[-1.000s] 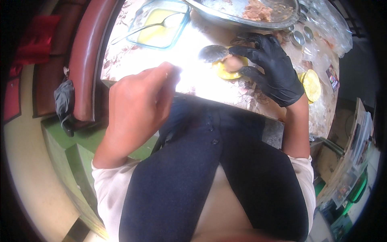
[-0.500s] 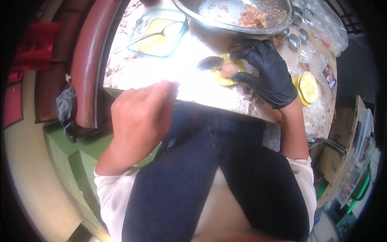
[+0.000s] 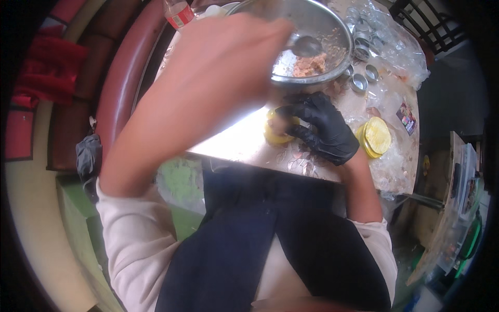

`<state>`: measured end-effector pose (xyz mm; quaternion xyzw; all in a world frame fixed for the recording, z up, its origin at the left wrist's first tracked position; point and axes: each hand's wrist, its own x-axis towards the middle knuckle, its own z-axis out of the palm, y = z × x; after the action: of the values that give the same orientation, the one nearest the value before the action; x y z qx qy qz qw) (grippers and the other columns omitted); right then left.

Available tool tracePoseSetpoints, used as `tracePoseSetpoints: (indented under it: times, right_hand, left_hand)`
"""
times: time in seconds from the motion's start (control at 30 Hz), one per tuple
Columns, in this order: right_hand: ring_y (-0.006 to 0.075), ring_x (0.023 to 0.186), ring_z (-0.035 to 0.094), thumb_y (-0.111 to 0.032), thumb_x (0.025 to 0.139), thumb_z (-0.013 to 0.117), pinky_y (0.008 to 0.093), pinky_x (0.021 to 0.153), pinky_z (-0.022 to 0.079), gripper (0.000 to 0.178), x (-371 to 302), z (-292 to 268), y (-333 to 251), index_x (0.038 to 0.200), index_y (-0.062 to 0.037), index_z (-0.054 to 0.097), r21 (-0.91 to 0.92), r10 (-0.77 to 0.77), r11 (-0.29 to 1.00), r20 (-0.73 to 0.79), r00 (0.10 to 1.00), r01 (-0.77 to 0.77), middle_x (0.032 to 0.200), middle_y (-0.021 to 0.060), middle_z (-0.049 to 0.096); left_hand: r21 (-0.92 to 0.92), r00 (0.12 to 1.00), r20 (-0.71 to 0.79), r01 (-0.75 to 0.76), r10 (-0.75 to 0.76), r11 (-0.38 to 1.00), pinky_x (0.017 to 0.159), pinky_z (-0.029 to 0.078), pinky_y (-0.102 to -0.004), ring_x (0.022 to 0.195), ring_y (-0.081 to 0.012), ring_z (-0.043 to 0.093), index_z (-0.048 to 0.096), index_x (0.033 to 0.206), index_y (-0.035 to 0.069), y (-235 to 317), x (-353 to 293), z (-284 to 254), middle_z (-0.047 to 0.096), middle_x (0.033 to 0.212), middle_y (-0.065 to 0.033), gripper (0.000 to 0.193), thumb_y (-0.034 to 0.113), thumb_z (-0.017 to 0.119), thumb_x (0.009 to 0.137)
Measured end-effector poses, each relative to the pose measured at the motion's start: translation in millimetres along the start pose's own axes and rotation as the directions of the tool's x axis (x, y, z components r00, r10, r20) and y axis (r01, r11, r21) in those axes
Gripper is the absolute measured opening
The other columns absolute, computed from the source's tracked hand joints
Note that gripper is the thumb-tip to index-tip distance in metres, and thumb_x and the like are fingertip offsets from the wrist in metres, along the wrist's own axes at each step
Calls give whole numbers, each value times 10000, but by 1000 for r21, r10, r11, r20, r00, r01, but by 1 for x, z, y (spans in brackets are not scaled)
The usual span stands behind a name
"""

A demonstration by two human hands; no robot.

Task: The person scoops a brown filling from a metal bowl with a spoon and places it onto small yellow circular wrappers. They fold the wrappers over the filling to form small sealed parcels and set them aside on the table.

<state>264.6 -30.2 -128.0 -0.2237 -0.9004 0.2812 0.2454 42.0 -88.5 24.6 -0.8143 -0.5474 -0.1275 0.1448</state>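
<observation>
My left hand (image 3: 228, 62), bare and smeared by motion, is raised over the near left of the metal bowl (image 3: 340, 66). It grips a spoon; the spoon's head (image 3: 306, 47) hovers above pinkish minced meat (image 3: 310, 65) in the bowl. My right hand (image 3: 325, 130), in a black glove, rests on the table just below the bowl. Its thumb and fingers curl about a yellow round piece (image 3: 274, 134) with a blurred brownish lump on it. The fingers partly hide the lump.
Right of my gloved hand lies a stack of yellow rounds (image 3: 377, 138). Several metal rings (image 3: 358, 82) and crumpled clear plastic (image 3: 400, 57) lie beside the bowl. A bottle with a red label (image 3: 179, 14) stands at the far left, near a red-brown padded seat (image 3: 125, 88).
My left hand has risen from near the table edge, carrying the spoon from the yellow round to over the bowl. The gloved hand stays at the yellow round. The view has shifted.
</observation>
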Motion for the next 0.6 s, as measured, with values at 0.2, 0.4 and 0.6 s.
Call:
tracePoseSetpoints:
  times: [0.2, 0.4, 0.6]
  right_hand:
    - [320, 1071, 626, -302, 899, 791, 427, 948, 506, 290, 1, 10, 6, 1088, -91, 730, 81, -60, 994, -154, 986, 73, 1135, 95, 678]
    - [330, 1044, 632, -288, 891, 791, 436, 925, 511, 286, 1, 10, 10, 1064, -72, 719, -15, -129, 992, -177, 976, 129, 1107, 117, 667]
    - [330, 1081, 632, -188, 870, 791, 441, 951, 494, 334, -4, 8, 9, 1177, -85, 712, -62, -156, 987, -214, 964, 146, 1146, 101, 693]
  left_hand:
    - [111, 917, 372, -200, 145, 974, 699, 574, -409, 889, -349, 752, 793, 924, 9, 11, 136, 28, 756, 940, -211, 180, 108, 711, 798]
    - [246, 881, 466, -214, 78, 946, 748, 575, -442, 986, -326, 737, 792, 1032, 45, 56, 187, 79, 765, 1041, -144, 273, 169, 770, 790]
    - [-69, 816, 537, -212, 216, 975, 779, 588, -440, 986, -293, 742, 810, 1089, 118, 53, 164, 98, 778, 1054, -83, 331, 220, 814, 774]
